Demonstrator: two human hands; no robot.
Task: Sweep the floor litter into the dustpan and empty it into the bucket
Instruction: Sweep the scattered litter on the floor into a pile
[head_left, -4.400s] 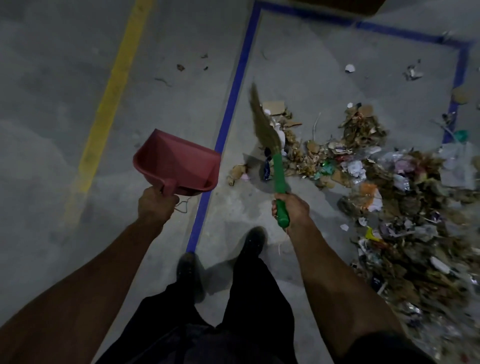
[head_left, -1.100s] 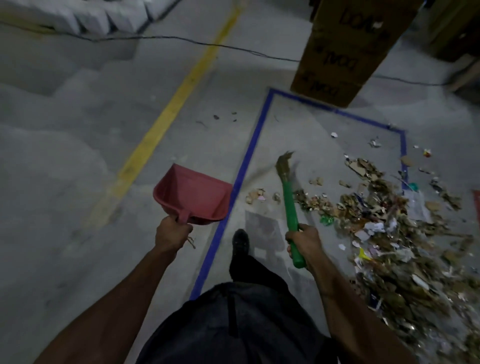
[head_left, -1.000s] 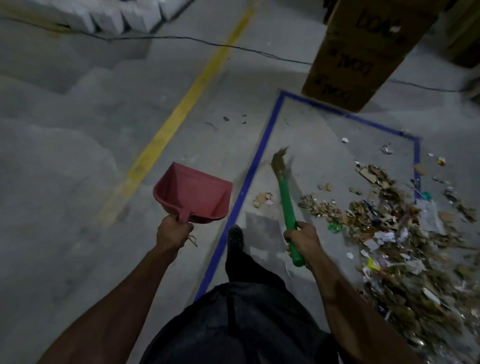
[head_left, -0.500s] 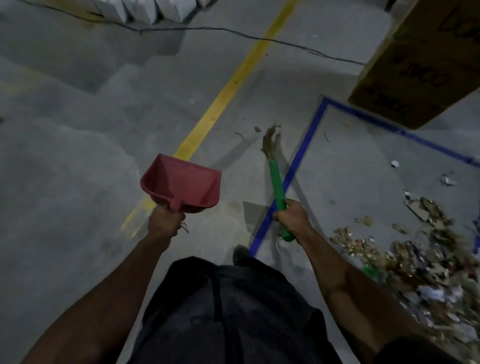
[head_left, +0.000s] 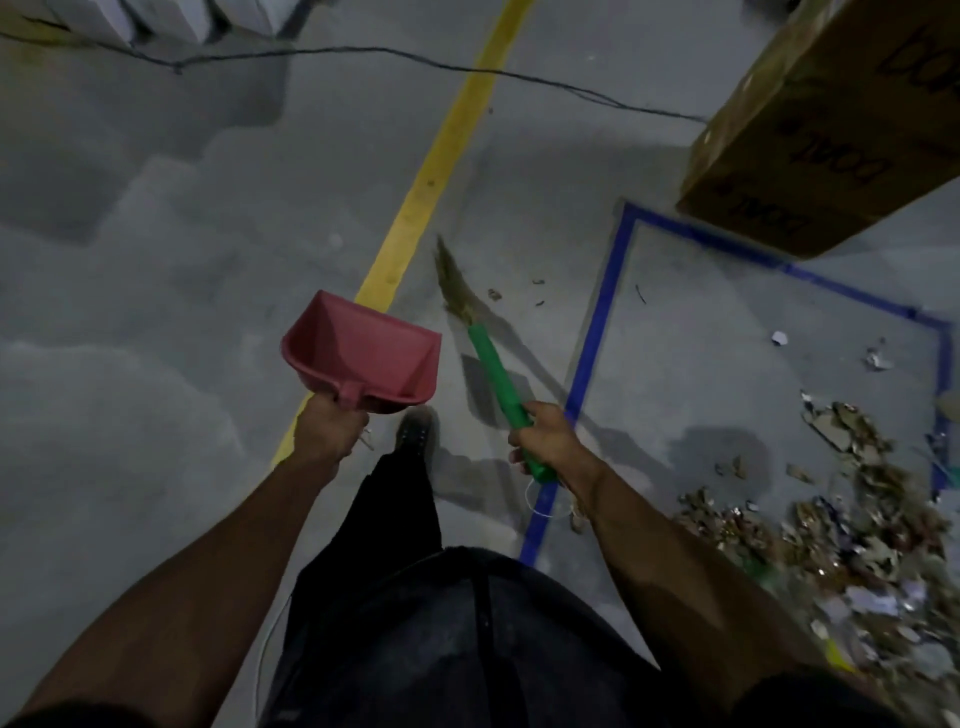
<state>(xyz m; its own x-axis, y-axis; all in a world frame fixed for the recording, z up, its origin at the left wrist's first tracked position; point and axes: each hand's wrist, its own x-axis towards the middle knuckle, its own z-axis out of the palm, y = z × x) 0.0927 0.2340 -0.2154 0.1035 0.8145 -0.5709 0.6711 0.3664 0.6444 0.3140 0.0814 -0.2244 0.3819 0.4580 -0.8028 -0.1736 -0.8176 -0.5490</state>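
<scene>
My left hand (head_left: 326, 429) grips the handle of a red dustpan (head_left: 363, 353), held in the air with its mouth facing away from me. My right hand (head_left: 550, 441) grips the green handle of a short broom (head_left: 491, 364); its straw head (head_left: 452, 283) points forward over the floor beside the yellow line. A few litter scraps (head_left: 514, 293) lie just right of the straw head. The big litter pile (head_left: 841, 525) of paper, card and wrappers lies at the lower right inside the blue tape. No bucket is in view.
A yellow floor line (head_left: 426, 192) runs diagonally ahead. Blue tape (head_left: 597, 332) marks a rectangle on the right. A large cardboard box (head_left: 831, 130) stands at the top right. A black cable (head_left: 363, 52) crosses the floor ahead, with white blocks (head_left: 171, 15) beyond it. My foot (head_left: 413, 431) is between my hands.
I have stepped left and away from the pile, so the blue rectangle and litter have slid right. The broom head has crossed the blue tape toward the yellow line. Both grips are unchanged.
</scene>
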